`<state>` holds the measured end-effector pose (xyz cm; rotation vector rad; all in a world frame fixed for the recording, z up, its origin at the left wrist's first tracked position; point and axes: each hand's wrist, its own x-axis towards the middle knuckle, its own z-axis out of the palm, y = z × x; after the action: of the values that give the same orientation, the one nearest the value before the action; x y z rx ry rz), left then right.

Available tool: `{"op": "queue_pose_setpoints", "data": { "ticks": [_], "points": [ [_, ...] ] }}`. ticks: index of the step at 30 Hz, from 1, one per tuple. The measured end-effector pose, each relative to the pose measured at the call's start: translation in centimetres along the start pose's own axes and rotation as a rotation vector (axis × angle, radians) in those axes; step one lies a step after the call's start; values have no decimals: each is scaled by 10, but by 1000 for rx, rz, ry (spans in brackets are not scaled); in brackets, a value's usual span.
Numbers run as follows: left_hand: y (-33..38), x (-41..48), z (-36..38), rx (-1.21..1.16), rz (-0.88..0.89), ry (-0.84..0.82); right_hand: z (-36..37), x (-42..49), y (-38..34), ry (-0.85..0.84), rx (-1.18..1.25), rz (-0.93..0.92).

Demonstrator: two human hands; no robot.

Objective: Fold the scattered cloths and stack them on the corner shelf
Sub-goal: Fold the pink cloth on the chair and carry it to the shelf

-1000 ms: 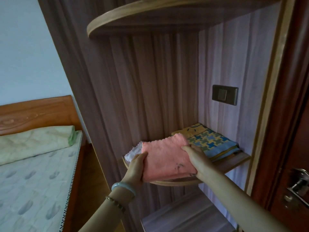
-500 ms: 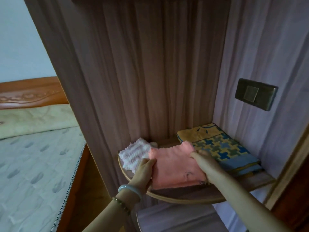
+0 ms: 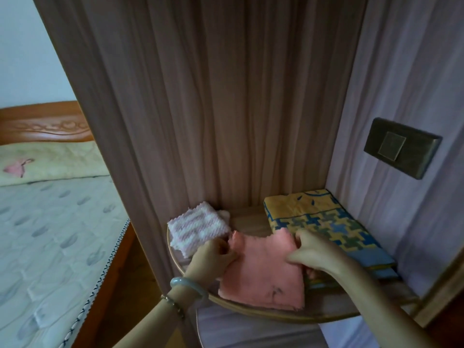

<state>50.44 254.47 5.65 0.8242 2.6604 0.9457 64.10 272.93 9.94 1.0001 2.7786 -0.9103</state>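
Note:
A folded pink cloth (image 3: pixel 263 275) lies on the rounded corner shelf (image 3: pixel 251 313), between a folded white and pink striped cloth (image 3: pixel 198 228) on the left and a folded yellow and blue patterned cloth (image 3: pixel 326 222) on the right. My left hand (image 3: pixel 213 257) grips the pink cloth's left edge. My right hand (image 3: pixel 313 249) holds its right edge, fingers curled over the cloth. The pink cloth's right side partly overlaps the patterned one.
Wood-grain panels wall the shelf at the back and right, with a dark wall switch (image 3: pixel 401 148) on the right panel. A lower shelf (image 3: pixel 251 330) sits beneath. A bed (image 3: pixel 50 234) with a pillow (image 3: pixel 50 162) lies to the left.
The pink cloth has gone from held at the shelf's front edge to lying on the shelf between the other two cloths. Both hands moved inward with it; the view came closer.

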Motion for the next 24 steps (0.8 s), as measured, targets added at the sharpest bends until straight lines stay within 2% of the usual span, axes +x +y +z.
{"op": "queue_pose_setpoints", "data": {
  "ticks": [1,3,4,5,7,9,12,16,19,24],
  "points": [
    [-1,-3,1,92,50,92,0,0,1,89,-43,-46],
    [-1,-8,2,185,192,275,4,-5,-1,412,-115,-226],
    [1,-10,3,198,304,344,9,-9,-4,554,-172,-333],
    [3,-11,4,222,426,364,18,-13,-7,619,-236,-413],
    [4,-9,12,338,632,326,42,-15,-7,536,-383,-498],
    [-5,-6,26,514,734,261,65,-15,0,378,-506,-518],
    [-17,-7,39,625,755,149,76,-14,7,200,-579,-455],
    [-14,-9,34,659,701,85,67,-16,3,114,-597,-416],
    [-8,-11,27,574,669,49,53,-14,-6,95,-570,-474],
    [-2,-21,-3,186,617,117,24,-16,-38,16,-513,-485]
  ]
}}
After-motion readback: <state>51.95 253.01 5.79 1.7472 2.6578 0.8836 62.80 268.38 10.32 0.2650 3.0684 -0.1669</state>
